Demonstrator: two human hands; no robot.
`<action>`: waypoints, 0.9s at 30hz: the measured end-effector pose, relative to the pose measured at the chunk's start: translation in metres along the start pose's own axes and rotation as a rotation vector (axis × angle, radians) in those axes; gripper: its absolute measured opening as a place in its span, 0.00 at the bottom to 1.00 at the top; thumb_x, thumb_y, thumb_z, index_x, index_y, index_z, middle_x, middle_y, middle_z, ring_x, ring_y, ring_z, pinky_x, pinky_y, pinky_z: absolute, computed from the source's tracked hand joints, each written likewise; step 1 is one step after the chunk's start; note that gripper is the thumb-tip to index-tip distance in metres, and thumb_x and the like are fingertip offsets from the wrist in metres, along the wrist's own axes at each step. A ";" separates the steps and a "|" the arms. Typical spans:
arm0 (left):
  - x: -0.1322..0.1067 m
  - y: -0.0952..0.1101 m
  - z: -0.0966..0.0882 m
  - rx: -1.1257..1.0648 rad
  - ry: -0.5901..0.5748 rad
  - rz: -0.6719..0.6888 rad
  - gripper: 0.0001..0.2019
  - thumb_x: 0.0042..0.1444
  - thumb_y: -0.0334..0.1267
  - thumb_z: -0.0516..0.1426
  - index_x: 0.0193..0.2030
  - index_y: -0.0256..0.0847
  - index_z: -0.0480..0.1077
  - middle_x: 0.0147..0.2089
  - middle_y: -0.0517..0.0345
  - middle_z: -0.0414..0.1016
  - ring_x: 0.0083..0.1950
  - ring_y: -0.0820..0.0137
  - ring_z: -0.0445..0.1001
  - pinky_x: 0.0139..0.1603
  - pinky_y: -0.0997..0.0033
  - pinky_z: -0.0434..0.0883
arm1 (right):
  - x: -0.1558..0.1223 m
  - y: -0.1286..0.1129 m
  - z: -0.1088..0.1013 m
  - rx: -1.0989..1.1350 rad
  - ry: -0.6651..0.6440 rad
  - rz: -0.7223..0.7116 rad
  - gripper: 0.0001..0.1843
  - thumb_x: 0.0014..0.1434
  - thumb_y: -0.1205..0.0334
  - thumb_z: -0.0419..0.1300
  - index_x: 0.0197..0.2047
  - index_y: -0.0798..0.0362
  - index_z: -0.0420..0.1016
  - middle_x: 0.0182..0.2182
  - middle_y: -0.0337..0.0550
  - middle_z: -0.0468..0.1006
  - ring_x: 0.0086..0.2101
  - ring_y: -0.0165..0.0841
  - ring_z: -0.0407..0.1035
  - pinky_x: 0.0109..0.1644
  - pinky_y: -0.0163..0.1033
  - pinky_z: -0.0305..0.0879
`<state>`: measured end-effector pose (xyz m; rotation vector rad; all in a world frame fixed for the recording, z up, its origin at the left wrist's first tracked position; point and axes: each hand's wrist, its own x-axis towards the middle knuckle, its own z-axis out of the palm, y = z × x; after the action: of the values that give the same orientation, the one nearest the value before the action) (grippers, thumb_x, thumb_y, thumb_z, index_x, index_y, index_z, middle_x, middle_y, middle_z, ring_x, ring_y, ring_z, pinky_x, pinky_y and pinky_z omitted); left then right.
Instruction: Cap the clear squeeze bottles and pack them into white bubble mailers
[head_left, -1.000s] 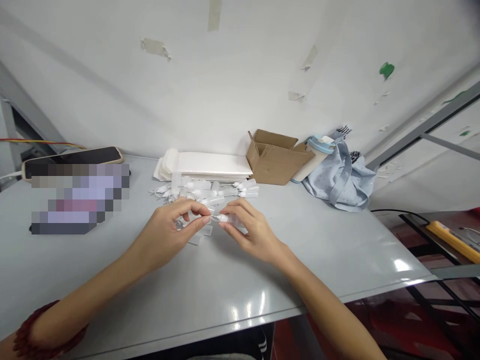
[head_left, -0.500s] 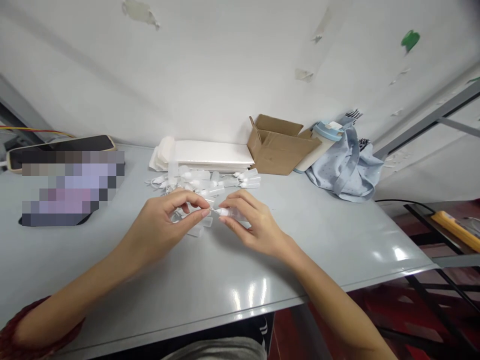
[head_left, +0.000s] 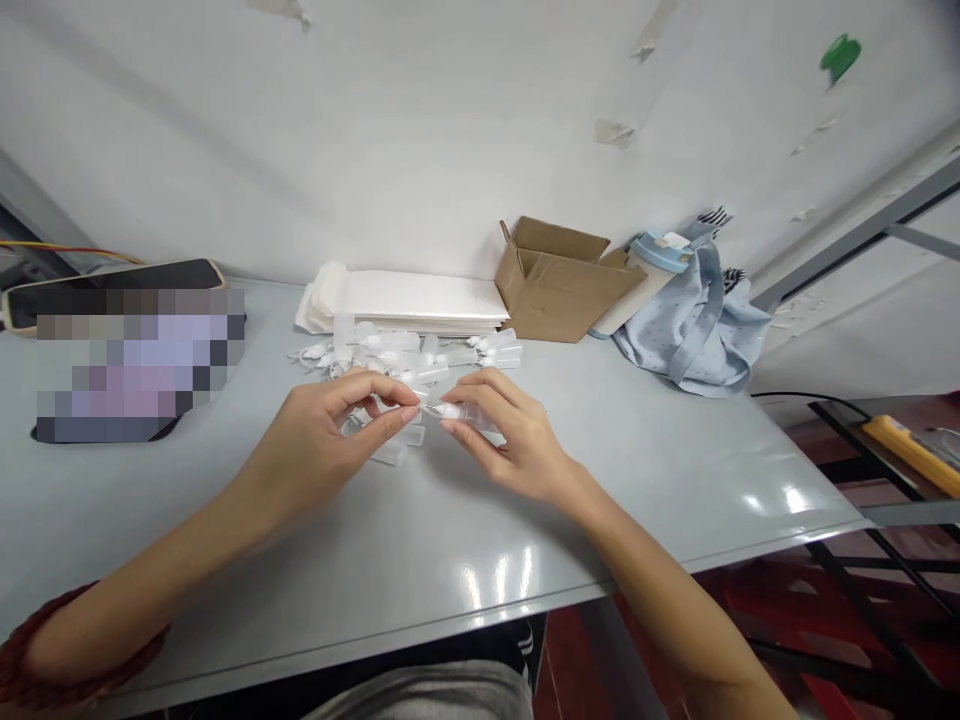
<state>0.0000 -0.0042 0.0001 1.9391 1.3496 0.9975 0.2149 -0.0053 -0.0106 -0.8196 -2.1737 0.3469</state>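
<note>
My right hand (head_left: 517, 435) is closed around a small translucent needle-tip bottle (head_left: 472, 416), held on its side with the white neck pointing left. A thin metal needle tip (head_left: 430, 407) runs from that neck toward my left hand (head_left: 334, 430). Thumb and forefinger of the left hand are pinched together at the needle's end; whatever lies between them is too small to name. Just behind and under the left hand lies a loose pile of similar small bottles (head_left: 391, 341) with white tops. Two more bottles (head_left: 388, 455) rest partly hidden by the left fingers.
Flat white boxes (head_left: 420, 292) are stacked against the wall. Beside them stand an open cardboard box (head_left: 551, 295), a tumbler with a blue lid (head_left: 651, 265) and a light-blue cloth bag (head_left: 697, 335). A phone (head_left: 112, 290) leans at the left of the grey table (head_left: 360, 590).
The view has shifted slightly. The bottle's neck sits a little farther from my left fingertips, and more of the needle shows between the hands. Both grips stay the same.
</note>
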 end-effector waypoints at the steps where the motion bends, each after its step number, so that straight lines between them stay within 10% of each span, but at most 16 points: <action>1: 0.000 0.000 0.000 0.006 -0.001 -0.002 0.11 0.54 0.50 0.58 0.32 0.47 0.76 0.34 0.60 0.79 0.33 0.65 0.74 0.28 0.68 0.69 | 0.000 0.000 0.000 -0.003 -0.002 0.001 0.07 0.66 0.64 0.56 0.47 0.52 0.69 0.40 0.47 0.72 0.41 0.34 0.70 0.43 0.41 0.71; 27: -0.002 -0.007 0.005 0.020 0.083 0.071 0.09 0.55 0.48 0.61 0.38 0.46 0.72 0.37 0.60 0.78 0.36 0.66 0.74 0.32 0.69 0.70 | -0.002 0.001 0.006 -0.112 0.014 -0.037 0.08 0.67 0.64 0.53 0.48 0.56 0.69 0.41 0.50 0.72 0.39 0.34 0.71 0.40 0.40 0.72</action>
<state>0.0003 -0.0035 -0.0090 1.9925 1.3487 1.1136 0.2118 -0.0052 -0.0160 -0.8388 -2.2081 0.2019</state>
